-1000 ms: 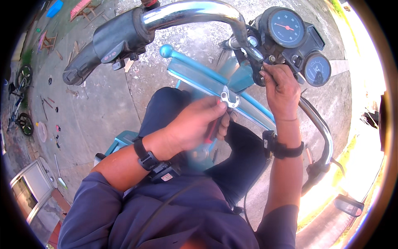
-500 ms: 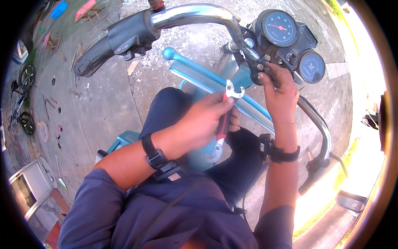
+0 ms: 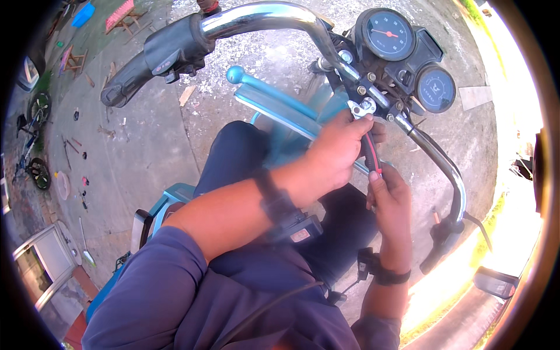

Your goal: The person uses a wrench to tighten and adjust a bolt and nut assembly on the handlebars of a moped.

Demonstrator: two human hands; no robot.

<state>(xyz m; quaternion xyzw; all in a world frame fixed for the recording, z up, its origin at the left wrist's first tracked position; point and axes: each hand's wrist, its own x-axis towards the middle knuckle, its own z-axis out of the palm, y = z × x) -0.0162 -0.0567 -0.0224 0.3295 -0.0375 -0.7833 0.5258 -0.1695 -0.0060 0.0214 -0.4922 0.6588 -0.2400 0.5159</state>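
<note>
My left hand (image 3: 338, 151) is closed round the upper handle of a wrench (image 3: 371, 153), which has a red and black grip and a silver hooked jaw. Lower down, the fingers of my right hand (image 3: 392, 195) pinch the end of the same handle. The jaw lies at the handlebar clamp (image 3: 382, 96), close to its bolts; whether it grips one I cannot tell. A chrome handlebar (image 3: 265, 16) runs out from the clamp to a black left grip (image 3: 125, 81). Beyond the clamp sit two round gauges (image 3: 385, 34).
Light-blue bodywork (image 3: 280, 108) stands between my knees and the handlebar. A mirror (image 3: 496, 283) juts out at the lower right. On the concrete at the left are a bicycle (image 3: 39, 140), a blue basin (image 3: 83, 14), a pink-topped stool (image 3: 121, 16) and scattered tools.
My left hand has carried the wrench up and right to the handlebar clamp. My right hand has left the clamp and come down onto the handle's end. The handlebar has shifted slightly left.
</note>
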